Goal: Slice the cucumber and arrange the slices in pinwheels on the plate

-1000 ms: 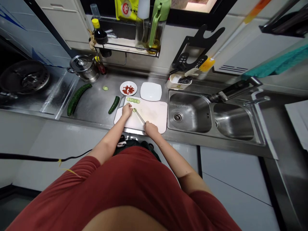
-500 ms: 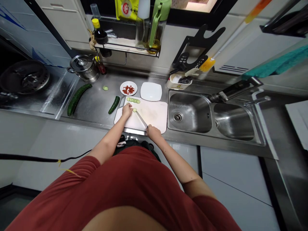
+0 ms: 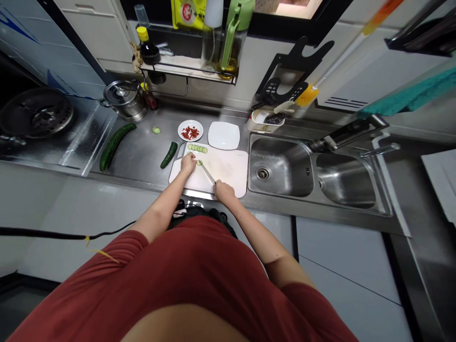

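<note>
A white cutting board (image 3: 228, 168) lies on the steel counter left of the sink. My left hand (image 3: 187, 164) presses down on a short piece of cucumber (image 3: 198, 163), most of it hidden under the fingers. My right hand (image 3: 223, 191) grips the handle of a knife (image 3: 206, 174) whose blade slants up-left to the cucumber's cut end. A row of several cucumber slices (image 3: 197, 148) sits at the board's far edge.
A half cucumber (image 3: 168, 155) and a whole cucumber (image 3: 116, 145) lie on the counter to the left, with a stray slice (image 3: 156, 130). A dish of chopped red chili (image 3: 190, 130) and a white square plate (image 3: 223, 135) stand behind the board. Double sink (image 3: 313, 173) to the right, lidded pot (image 3: 123, 99) at back left.
My right hand drew back toward me with the knife, then pushed forward again to the cucumber. My left hand stayed in place.
</note>
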A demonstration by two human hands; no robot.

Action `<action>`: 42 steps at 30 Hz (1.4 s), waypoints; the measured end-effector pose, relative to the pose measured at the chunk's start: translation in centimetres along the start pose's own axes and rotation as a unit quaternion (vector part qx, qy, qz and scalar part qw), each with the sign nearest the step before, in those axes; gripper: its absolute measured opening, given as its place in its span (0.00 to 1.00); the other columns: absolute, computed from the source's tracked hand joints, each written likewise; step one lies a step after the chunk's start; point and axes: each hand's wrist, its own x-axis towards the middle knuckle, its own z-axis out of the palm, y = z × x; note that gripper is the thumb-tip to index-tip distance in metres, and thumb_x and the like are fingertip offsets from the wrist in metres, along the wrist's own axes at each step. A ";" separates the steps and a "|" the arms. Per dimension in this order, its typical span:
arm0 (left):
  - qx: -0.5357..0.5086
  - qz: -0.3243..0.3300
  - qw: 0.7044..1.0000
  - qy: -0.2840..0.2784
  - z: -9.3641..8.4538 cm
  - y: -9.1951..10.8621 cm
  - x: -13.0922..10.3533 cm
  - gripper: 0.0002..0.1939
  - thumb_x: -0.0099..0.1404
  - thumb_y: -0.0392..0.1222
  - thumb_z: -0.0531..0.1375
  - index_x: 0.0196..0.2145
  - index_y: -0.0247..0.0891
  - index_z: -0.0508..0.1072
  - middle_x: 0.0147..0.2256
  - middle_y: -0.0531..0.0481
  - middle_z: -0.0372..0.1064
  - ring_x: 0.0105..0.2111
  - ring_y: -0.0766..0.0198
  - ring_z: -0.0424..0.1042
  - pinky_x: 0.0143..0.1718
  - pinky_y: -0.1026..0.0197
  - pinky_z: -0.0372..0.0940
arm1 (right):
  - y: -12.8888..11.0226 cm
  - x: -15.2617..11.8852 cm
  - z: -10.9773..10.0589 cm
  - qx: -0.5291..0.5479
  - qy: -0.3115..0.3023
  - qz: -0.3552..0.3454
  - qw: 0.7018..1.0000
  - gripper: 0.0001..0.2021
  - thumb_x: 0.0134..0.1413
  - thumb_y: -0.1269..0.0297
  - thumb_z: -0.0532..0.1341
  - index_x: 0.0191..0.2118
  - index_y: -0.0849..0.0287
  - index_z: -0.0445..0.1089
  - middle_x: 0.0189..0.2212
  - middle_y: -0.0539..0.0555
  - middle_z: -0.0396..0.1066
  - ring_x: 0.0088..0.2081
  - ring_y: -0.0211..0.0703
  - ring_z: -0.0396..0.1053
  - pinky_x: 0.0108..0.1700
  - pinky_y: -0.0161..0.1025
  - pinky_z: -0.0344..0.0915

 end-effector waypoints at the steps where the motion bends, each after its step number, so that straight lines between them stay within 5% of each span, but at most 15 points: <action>1: 0.000 0.000 1.000 -0.001 0.0 0.0 0.0 0.09 0.57 0.35 0.61 0.37 0.40 0.71 0.33 0.51 0.72 0.37 0.61 0.69 0.40 0.61 0.60 | -0.1 0.0 -0.1 0.000 -0.002 0.000 1.000 0.15 0.68 0.62 0.47 0.50 0.65 0.64 0.44 0.67 0.73 0.46 0.51 0.73 0.46 0.41 0.65; 28: 0.000 -0.006 1.000 -0.010 -0.5 0.4 -0.4 0.08 0.58 0.35 0.62 0.37 0.40 0.71 0.33 0.51 0.72 0.37 0.61 0.69 0.41 0.62 0.61 | 0.1 0.5 -4.5 -0.054 -0.035 -0.029 0.998 0.15 0.66 0.67 0.50 0.51 0.68 0.67 0.48 0.68 0.72 0.49 0.51 0.71 0.47 0.41 0.65; 42: 0.022 0.005 1.000 -0.012 -0.8 1.0 -1.0 0.12 0.58 0.33 0.58 0.40 0.40 0.72 0.36 0.48 0.73 0.40 0.59 0.70 0.43 0.60 0.61 | 2.0 -1.1 -2.4 -0.039 -0.029 -0.019 0.999 0.16 0.66 0.62 0.50 0.51 0.65 0.68 0.46 0.66 0.73 0.48 0.52 0.72 0.46 0.42 0.66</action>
